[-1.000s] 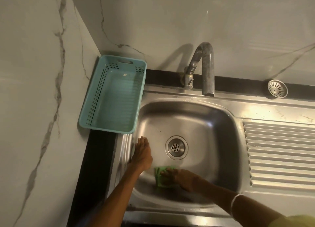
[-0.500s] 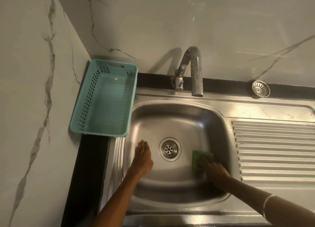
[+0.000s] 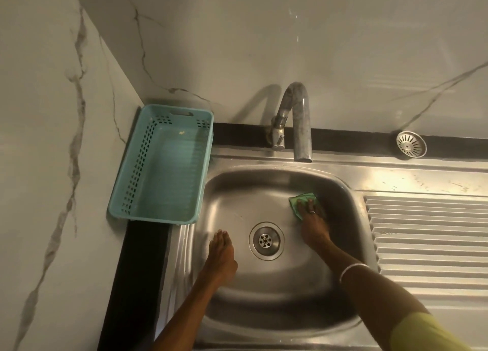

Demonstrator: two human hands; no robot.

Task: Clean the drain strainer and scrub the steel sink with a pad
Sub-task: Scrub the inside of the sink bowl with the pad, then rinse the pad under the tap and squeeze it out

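The steel sink (image 3: pixel 253 189) fills the middle of the view, its round drain (image 3: pixel 266 241) open at the bottom. My right hand (image 3: pixel 313 224) presses a green scrub pad (image 3: pixel 301 201) flat against the basin's far right wall. My left hand (image 3: pixel 220 255) rests flat on the basin's left slope, fingers together, holding nothing. The round metal drain strainer (image 3: pixel 411 144) lies on the black ledge at the back right, apart from both hands.
A curved steel tap (image 3: pixel 297 118) hangs over the basin's back edge. A teal plastic basket (image 3: pixel 132 195) stands on the counter to the left, against the marble wall. The ribbed drainboard (image 3: pixel 427 234) stretches to the right.
My right hand has slid the pad from the basin's near side, past the drain, up to the far right wall. My left hand has stayed on the left slope.
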